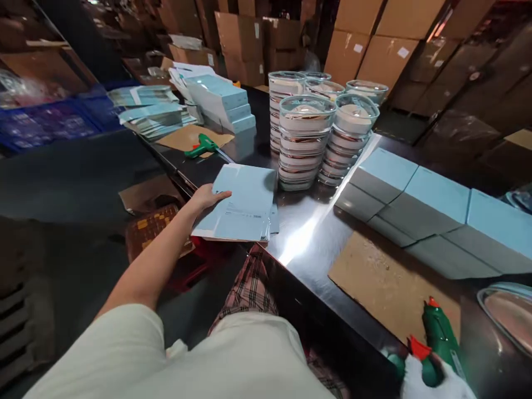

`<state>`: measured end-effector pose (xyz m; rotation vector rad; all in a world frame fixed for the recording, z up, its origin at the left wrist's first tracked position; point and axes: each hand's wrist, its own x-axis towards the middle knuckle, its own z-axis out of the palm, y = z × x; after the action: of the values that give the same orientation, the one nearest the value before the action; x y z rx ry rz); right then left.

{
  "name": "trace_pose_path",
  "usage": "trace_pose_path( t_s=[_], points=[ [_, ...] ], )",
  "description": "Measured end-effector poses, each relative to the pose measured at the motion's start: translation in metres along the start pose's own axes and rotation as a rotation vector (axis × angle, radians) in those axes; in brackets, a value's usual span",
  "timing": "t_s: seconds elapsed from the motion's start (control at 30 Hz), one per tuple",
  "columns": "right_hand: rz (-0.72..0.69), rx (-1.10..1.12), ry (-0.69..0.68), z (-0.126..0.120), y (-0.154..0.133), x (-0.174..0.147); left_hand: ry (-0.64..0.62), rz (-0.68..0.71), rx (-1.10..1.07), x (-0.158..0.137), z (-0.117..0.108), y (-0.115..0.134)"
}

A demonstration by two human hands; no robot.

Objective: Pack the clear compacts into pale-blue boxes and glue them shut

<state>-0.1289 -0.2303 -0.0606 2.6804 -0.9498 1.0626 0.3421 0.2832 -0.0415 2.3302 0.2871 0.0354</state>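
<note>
Flat pale-blue cartons (243,208) lie stacked at the black table's (307,238) near edge; the left hand (206,197) rests on their left side, fingers loosely spread. The gloved right hand (432,379) grips a green glue gun (440,338).

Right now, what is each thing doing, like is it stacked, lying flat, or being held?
Left hand: fingers resting on the top sheet of the flat card stack.
Flat card stack: lying flat, at the table edge.
Right hand: in a white glove, gripping the near glue gun.
Near glue gun: held, tip over the cardboard sheet.
Far glue gun: lying on its side, untouched.
Glass dishes: stacked in upright towers.
Blue boxes: closed, in a row.
</note>
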Motion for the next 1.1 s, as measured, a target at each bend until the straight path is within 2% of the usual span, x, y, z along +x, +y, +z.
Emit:
trace_pose_path(
  t_s=[0.07,0.13,0.2,0.23,0.27,0.3,0.33,0.37,0.43,0.47,0.57,0.63,0.67,0.83,0.9,1.0,1.07,1.1],
  points=[
    [0.055,-0.026,-0.047,0.008,0.012,0.0,0.076,0.034,-0.002,-0.021,-0.009,0.005],
    [0.039,-0.04,-0.136,0.003,0.017,0.004,0.261,0.114,-0.069,-0.057,-0.025,0.017],
    [-0.01,-0.031,-0.118,-0.016,0.006,0.011,0.298,0.315,-0.157,-0.1,-0.037,0.036],
    [-0.029,-0.02,-0.028,-0.03,-0.008,0.015,0.274,0.416,-0.154,-0.122,-0.038,0.048],
    [-0.063,0.03,0.05,-0.045,-0.028,0.021,0.186,0.514,-0.129,-0.143,-0.035,0.061],
    [-0.068,0.104,0.109,-0.058,-0.051,0.027,0.048,0.623,-0.108,-0.162,-0.027,0.074],
    [-0.125,0.204,0.176,-0.069,-0.077,0.034,-0.129,0.727,-0.081,-0.18,-0.014,0.087],
    [-0.257,0.304,0.224,-0.076,-0.103,0.04,-0.305,0.813,-0.041,-0.197,0.002,0.097],
    [-0.374,0.408,0.067,-0.077,-0.147,0.049,-0.538,0.95,0.021,-0.224,0.038,0.108],
    [-0.367,0.43,0.009,-0.073,-0.161,0.05,-0.591,1.0,0.046,-0.234,0.054,0.109],
    [-0.186,0.467,-0.123,-0.059,-0.173,0.044,-0.617,1.138,0.075,-0.246,0.084,0.094],
    [-0.055,0.56,-0.267,-0.056,-0.164,0.035,-0.619,1.231,0.047,-0.24,0.086,0.08],
    [0.004,0.637,-0.384,-0.056,-0.158,0.031,-0.612,1.263,0.016,-0.235,0.084,0.074],
    [0.323,1.144,-1.211,-0.047,-0.139,0.0,-0.58,1.33,-0.198,-0.22,0.08,0.055],
    [0.431,1.289,-1.441,-0.036,-0.141,-0.018,-0.626,1.418,-0.222,-0.227,0.086,0.048],
    [0.466,1.428,-1.577,-0.024,-0.144,-0.042,-0.817,1.476,-0.089,-0.241,0.093,0.037],
    [0.352,1.485,-1.621,-0.03,-0.138,-0.048,-1.037,1.448,0.02,-0.244,0.089,0.03],
    [0.286,1.478,-1.602,-0.036,-0.132,-0.048,-1.125,1.413,0.047,-0.242,0.085,0.026]
  ],
)
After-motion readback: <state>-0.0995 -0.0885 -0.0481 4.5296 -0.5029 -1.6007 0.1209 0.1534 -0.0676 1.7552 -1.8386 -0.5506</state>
